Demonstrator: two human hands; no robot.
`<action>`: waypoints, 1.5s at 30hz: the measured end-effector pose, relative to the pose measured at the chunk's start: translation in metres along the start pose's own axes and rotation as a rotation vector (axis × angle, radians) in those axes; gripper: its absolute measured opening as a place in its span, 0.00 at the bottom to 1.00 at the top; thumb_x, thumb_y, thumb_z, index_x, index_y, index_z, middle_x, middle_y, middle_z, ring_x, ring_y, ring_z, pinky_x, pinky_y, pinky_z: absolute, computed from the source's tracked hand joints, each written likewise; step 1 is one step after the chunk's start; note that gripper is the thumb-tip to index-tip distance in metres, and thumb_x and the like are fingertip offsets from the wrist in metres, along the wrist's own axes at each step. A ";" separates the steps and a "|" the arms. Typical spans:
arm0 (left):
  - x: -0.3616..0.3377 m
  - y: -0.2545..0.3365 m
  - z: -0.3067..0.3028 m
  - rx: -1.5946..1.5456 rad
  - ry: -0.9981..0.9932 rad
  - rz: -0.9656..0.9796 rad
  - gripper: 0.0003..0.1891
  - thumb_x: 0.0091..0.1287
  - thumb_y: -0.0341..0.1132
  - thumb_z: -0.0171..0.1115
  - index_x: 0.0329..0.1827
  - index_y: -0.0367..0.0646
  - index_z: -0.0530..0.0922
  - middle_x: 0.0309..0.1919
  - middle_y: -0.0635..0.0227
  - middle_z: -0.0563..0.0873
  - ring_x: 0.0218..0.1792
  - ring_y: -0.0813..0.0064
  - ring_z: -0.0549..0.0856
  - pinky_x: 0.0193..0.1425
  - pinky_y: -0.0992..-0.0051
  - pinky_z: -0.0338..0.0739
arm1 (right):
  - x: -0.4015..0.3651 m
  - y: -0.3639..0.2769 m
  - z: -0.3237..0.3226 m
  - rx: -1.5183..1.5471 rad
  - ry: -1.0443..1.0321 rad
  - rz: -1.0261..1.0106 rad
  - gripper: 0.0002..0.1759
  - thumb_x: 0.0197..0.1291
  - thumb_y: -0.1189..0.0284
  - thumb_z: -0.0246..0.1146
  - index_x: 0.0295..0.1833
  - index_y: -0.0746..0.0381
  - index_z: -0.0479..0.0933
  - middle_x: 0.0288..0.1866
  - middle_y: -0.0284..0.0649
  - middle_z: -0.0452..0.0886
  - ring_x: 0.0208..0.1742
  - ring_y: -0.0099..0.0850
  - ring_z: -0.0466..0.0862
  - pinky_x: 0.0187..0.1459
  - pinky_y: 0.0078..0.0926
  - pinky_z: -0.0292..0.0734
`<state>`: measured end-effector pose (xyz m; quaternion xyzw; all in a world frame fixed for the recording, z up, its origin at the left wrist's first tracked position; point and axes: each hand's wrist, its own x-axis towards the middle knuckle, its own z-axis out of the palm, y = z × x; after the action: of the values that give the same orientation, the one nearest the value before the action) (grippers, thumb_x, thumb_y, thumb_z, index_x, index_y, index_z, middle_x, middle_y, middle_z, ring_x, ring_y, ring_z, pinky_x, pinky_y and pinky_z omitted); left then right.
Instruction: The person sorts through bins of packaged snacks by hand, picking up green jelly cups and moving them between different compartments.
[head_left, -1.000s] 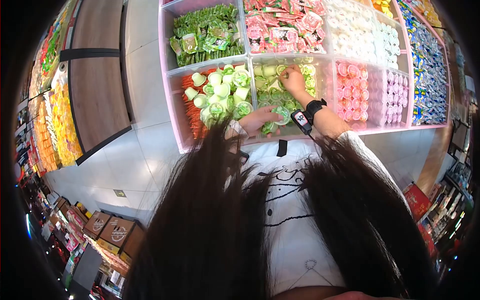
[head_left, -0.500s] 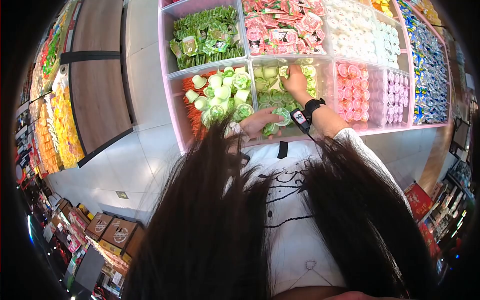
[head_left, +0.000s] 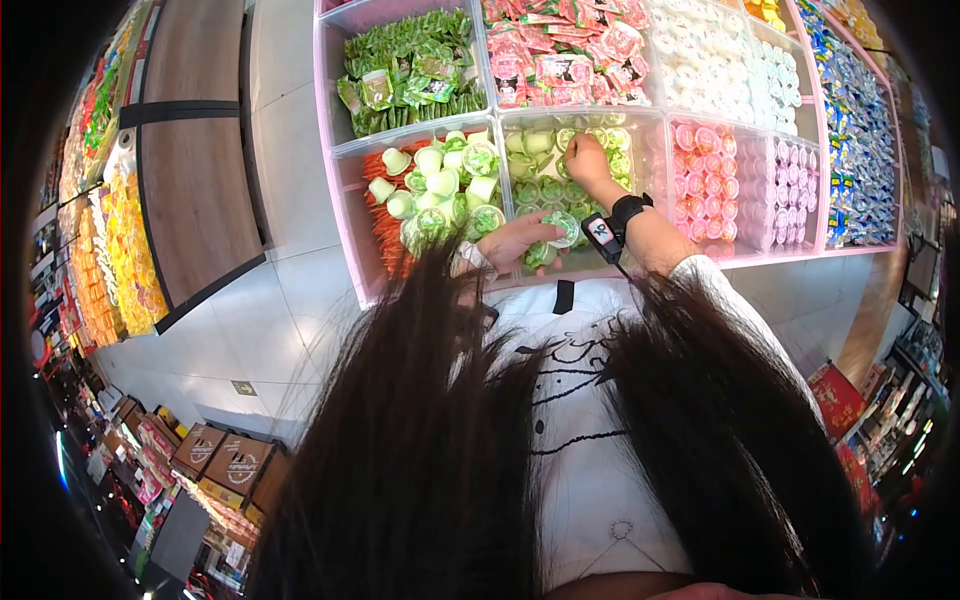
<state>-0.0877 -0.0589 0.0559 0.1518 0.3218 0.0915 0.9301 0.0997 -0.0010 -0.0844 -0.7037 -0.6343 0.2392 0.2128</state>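
Right hand (head_left: 587,160) shifted slightly among green cups (head_left: 537,143); left hand (head_left: 513,240) holds cup (head_left: 566,231).

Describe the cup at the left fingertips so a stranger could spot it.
In the pink-edged display, find the compartment left of the pink cups. The left hand is at its near side. The cup held there is set apart as the one nearest the black wrist gadget.
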 end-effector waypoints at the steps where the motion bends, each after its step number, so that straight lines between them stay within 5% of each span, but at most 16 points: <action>1: -0.001 0.001 0.001 0.001 0.005 0.001 0.12 0.62 0.35 0.53 0.45 0.42 0.67 0.31 0.64 0.78 0.26 0.74 0.81 0.16 0.78 0.73 | 0.001 -0.002 -0.003 -0.006 -0.024 0.024 0.05 0.45 0.74 0.57 0.29 0.63 0.70 0.32 0.50 0.73 0.33 0.46 0.74 0.36 0.38 0.70; 6: 0.001 0.000 0.000 0.007 0.003 0.003 0.11 0.63 0.36 0.52 0.45 0.42 0.67 0.30 0.64 0.78 0.26 0.74 0.81 0.16 0.79 0.73 | 0.002 -0.016 -0.018 0.014 -0.116 0.140 0.11 0.45 0.70 0.58 0.36 0.63 0.71 0.34 0.48 0.74 0.37 0.46 0.75 0.38 0.39 0.70; 12: 0.001 0.000 0.000 0.028 0.012 -0.012 0.11 0.63 0.37 0.52 0.45 0.42 0.67 0.31 0.65 0.78 0.26 0.74 0.81 0.17 0.78 0.72 | -0.002 -0.048 -0.030 -0.060 -0.313 -0.143 0.34 0.44 0.61 0.61 0.58 0.58 0.61 0.54 0.46 0.68 0.49 0.43 0.75 0.47 0.35 0.71; 15: 0.000 0.001 0.002 0.025 0.009 -0.015 0.12 0.63 0.37 0.51 0.45 0.43 0.66 0.31 0.65 0.78 0.27 0.74 0.81 0.17 0.78 0.72 | 0.003 -0.069 -0.039 -0.129 -0.539 -0.173 0.40 0.43 0.60 0.63 0.62 0.59 0.55 0.59 0.47 0.63 0.51 0.42 0.74 0.50 0.35 0.71; 22: 0.003 0.001 0.000 0.029 -0.047 -0.002 0.13 0.63 0.37 0.52 0.48 0.42 0.66 0.32 0.65 0.78 0.26 0.74 0.81 0.17 0.78 0.72 | 0.004 -0.089 -0.023 -0.271 -0.530 -0.162 0.42 0.40 0.61 0.66 0.63 0.52 0.54 0.56 0.54 0.63 0.44 0.45 0.78 0.42 0.35 0.76; 28: -0.027 0.004 0.017 0.073 0.173 0.038 0.18 0.61 0.35 0.54 0.53 0.41 0.65 0.35 0.64 0.79 0.23 0.74 0.80 0.16 0.79 0.72 | 0.003 -0.096 -0.015 -0.321 -0.547 -0.169 0.40 0.40 0.61 0.66 0.62 0.47 0.57 0.57 0.57 0.62 0.41 0.46 0.79 0.41 0.35 0.76; 34: -0.059 -0.017 -0.008 0.179 0.718 0.619 0.19 0.58 0.30 0.59 0.51 0.38 0.67 0.34 0.64 0.79 0.28 0.77 0.79 0.28 0.78 0.74 | -0.004 -0.096 -0.023 -0.305 -0.507 -0.247 0.38 0.41 0.62 0.65 0.61 0.50 0.59 0.54 0.54 0.64 0.38 0.47 0.79 0.38 0.36 0.76; 38: -0.074 -0.009 -0.015 1.179 1.013 0.631 0.18 0.56 0.29 0.61 0.50 0.38 0.69 0.35 0.63 0.80 0.33 0.74 0.79 0.37 0.73 0.73 | 0.001 -0.094 -0.019 -0.315 -0.530 -0.217 0.38 0.40 0.64 0.66 0.59 0.53 0.59 0.53 0.52 0.64 0.40 0.46 0.78 0.39 0.36 0.76; 40: -0.074 0.000 -0.004 1.650 1.062 0.435 0.20 0.56 0.30 0.61 0.51 0.37 0.70 0.35 0.59 0.79 0.35 0.70 0.79 0.41 0.72 0.73 | 0.003 -0.094 -0.013 -0.343 -0.525 -0.179 0.38 0.39 0.64 0.67 0.59 0.54 0.59 0.52 0.51 0.65 0.41 0.46 0.78 0.39 0.37 0.76; 41: -0.053 -0.046 -0.066 1.422 0.923 0.859 0.31 0.43 0.32 0.64 0.55 0.42 0.68 0.44 0.49 0.71 0.47 0.51 0.71 0.51 0.59 0.66 | 0.005 -0.095 -0.009 -0.358 -0.528 -0.167 0.38 0.39 0.65 0.67 0.59 0.54 0.59 0.52 0.51 0.65 0.42 0.46 0.78 0.40 0.37 0.76; 44: -0.062 -0.033 -0.019 1.646 1.091 0.663 0.27 0.50 0.34 0.65 0.55 0.42 0.69 0.50 0.49 0.70 0.51 0.54 0.69 0.55 0.64 0.65 | 0.008 -0.096 -0.008 -0.367 -0.528 -0.170 0.39 0.37 0.65 0.67 0.59 0.54 0.59 0.50 0.50 0.67 0.42 0.46 0.78 0.39 0.37 0.75; 45: -0.061 -0.035 -0.020 1.611 1.074 0.555 0.28 0.50 0.36 0.64 0.57 0.46 0.68 0.56 0.52 0.63 0.56 0.51 0.64 0.57 0.58 0.61 | 0.008 -0.096 -0.009 -0.363 -0.528 -0.175 0.39 0.37 0.65 0.67 0.59 0.54 0.59 0.50 0.50 0.68 0.42 0.46 0.78 0.39 0.37 0.75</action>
<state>-0.1445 -0.1031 0.0640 0.7437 0.6176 0.1163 0.2278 0.0296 0.0168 -0.0201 -0.5867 -0.7579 0.2771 -0.0678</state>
